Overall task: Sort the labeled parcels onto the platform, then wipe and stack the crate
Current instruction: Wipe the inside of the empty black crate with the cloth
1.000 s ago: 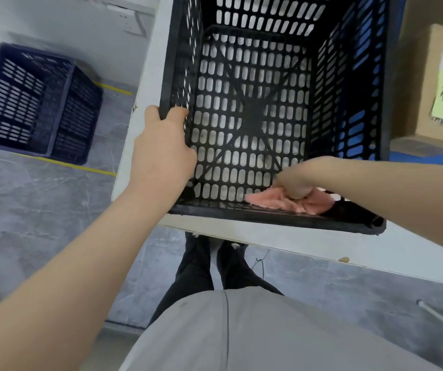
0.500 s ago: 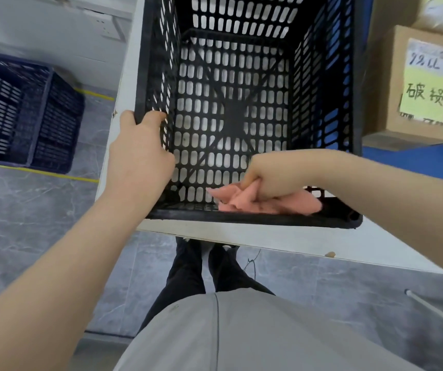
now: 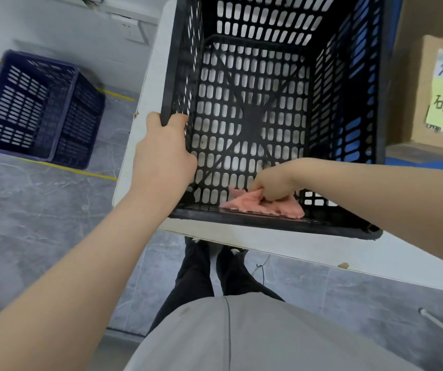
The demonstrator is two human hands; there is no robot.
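Crate (image 3: 268, 223): stiff plastic, judged light; take by rim
Cloth (image 3: 244, 203): soft, bunches
Left grip (image 3: 162, 153): clasps left rim
Right grip (image 3: 274, 183): pinches cloth, near wall

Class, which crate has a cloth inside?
The black crate on the table, where the right hand grips the cloth. The blue crate sits on the floor.

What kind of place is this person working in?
Probably a warehouse or parcel-sorting room: a black crate on a white table, a blue crate on the floor, a labeled cardboard box, yellow floor lines.
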